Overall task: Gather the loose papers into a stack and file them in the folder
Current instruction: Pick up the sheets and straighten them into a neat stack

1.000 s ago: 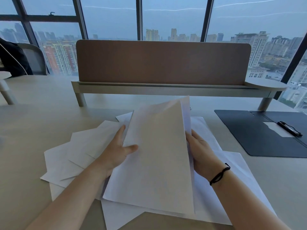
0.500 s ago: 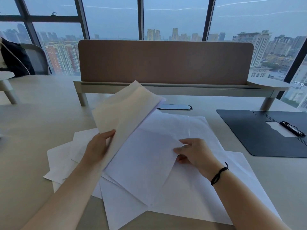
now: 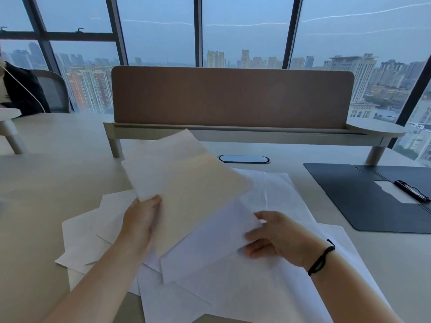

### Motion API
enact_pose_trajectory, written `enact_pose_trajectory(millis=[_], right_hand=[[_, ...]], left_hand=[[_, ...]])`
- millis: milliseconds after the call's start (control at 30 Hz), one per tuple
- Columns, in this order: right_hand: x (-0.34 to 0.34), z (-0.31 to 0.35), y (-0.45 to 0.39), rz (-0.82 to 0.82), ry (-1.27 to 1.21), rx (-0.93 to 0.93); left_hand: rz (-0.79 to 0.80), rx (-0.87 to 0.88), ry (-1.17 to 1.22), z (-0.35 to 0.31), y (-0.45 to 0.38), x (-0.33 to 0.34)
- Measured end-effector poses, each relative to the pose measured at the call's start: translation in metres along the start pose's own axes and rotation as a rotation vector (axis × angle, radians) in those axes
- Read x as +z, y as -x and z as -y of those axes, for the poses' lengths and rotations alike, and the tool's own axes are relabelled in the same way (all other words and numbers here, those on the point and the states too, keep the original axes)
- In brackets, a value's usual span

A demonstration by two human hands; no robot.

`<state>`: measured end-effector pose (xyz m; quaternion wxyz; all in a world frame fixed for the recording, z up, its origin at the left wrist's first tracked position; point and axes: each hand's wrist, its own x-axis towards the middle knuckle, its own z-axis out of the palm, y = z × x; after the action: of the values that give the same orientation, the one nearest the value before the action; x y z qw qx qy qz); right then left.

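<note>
Spreading across the pale desk [image 3: 46, 164], loose papers [image 3: 303, 264] overlap in a fan at six o'clock. At three o'clock the dark folder [image 3: 354, 197] lies open, with a white slip [image 3: 394, 191] and black clip [image 3: 411, 191] inside. The left hand [image 3: 140, 223] grips raised sheets [image 3: 184, 183]; the right hand [image 3: 277, 237] pinches a flat sheet [image 3: 210, 248].

A small sheaf of papers [image 3: 184, 183] is lifted and tilted off the tabletop [image 3: 58, 164], pinched at its near left edge in my left hand [image 3: 140, 222]. My right hand [image 3: 277, 236] grips the edge of another white sheet [image 3: 210, 243]. More loose sheets [image 3: 279, 287] lie overlapping and askew beneath. The dark folder [image 3: 363, 197] lies open flat, well to the right, its clip [image 3: 411, 191] on the inside.
</note>
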<state>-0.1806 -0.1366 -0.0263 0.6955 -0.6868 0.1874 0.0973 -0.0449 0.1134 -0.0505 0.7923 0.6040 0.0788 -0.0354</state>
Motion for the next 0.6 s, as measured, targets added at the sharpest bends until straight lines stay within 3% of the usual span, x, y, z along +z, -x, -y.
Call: enact_pose_trajectory(millis=[67,167,367,500,600], right_hand=[[0.003,0.001,0.003,0.052,0.083,0.012],[0.005,0.0,0.001,-0.035,0.082,-0.038],[0.011,0.002,-0.003,-0.001,-0.211,-0.109],[0.013,0.003,0.0,0.057,-0.268,-0.145],[0.012,0.003,0.001,0.044,-0.148,-0.202]], left_hand=[[-0.001,0.025,-0.076,0.002,-0.004,0.001],[0.021,0.073,-0.143,0.004,-0.006,0.005],[-0.02,0.148,-0.206,0.005,-0.006,0.002],[-0.043,0.161,-0.143,-0.002,-0.009,-0.001],[0.062,0.095,-0.071,-0.005,-0.009,-0.005]])
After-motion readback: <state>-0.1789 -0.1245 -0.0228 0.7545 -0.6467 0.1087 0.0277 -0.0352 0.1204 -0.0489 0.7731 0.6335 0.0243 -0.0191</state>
